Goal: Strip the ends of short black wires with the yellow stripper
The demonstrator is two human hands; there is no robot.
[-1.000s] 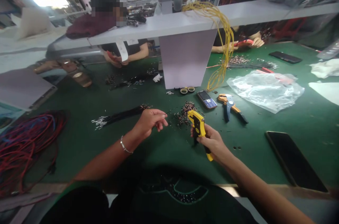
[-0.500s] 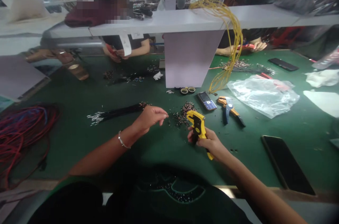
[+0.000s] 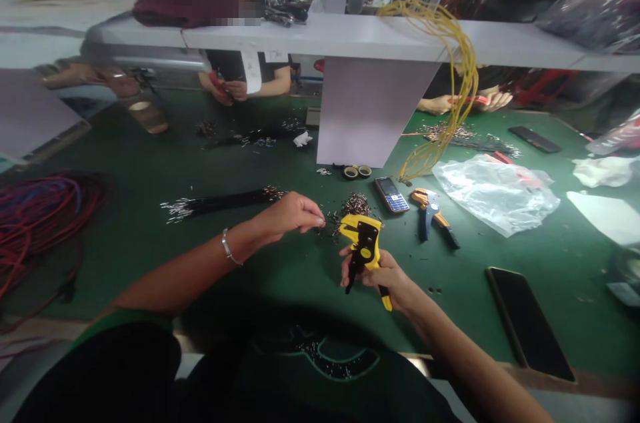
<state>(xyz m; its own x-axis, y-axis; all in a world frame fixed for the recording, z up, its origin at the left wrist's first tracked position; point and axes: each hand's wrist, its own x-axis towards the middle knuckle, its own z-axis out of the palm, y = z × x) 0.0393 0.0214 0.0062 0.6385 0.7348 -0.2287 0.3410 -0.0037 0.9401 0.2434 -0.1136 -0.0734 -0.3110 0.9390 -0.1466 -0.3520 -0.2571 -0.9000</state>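
Observation:
My right hand [image 3: 383,273] is wrapped round the handles of a yellow and black wire stripper [image 3: 367,243], its jaws pointing left. Beside it, my left hand [image 3: 297,215] is closed in a pinch just left of the jaws. What the fingertips hold, if anything, is too small to name. Behind the stripper lies a pile of short wire pieces [image 3: 356,204] with bright ends. A bundle of black wires [image 3: 220,203] with pale tips rests on the green table, just beyond my left forearm.
A keypad phone [image 3: 391,195], an orange and blue wire stripper [image 3: 433,216] and a clear plastic bag [image 3: 495,193] lie to the right. A smartphone [image 3: 530,323] is near the front edge. Red cables [image 3: 45,229] coil at left. Yellow wires [image 3: 467,69] hang from the shelf [image 3: 350,36]. Co-workers' hands [image 3: 235,89] work opposite.
The wire stripper has turned so that its side faces me more, and its handles are spread wider. My left hand has come closer to its jaws. The view has shifted slightly.

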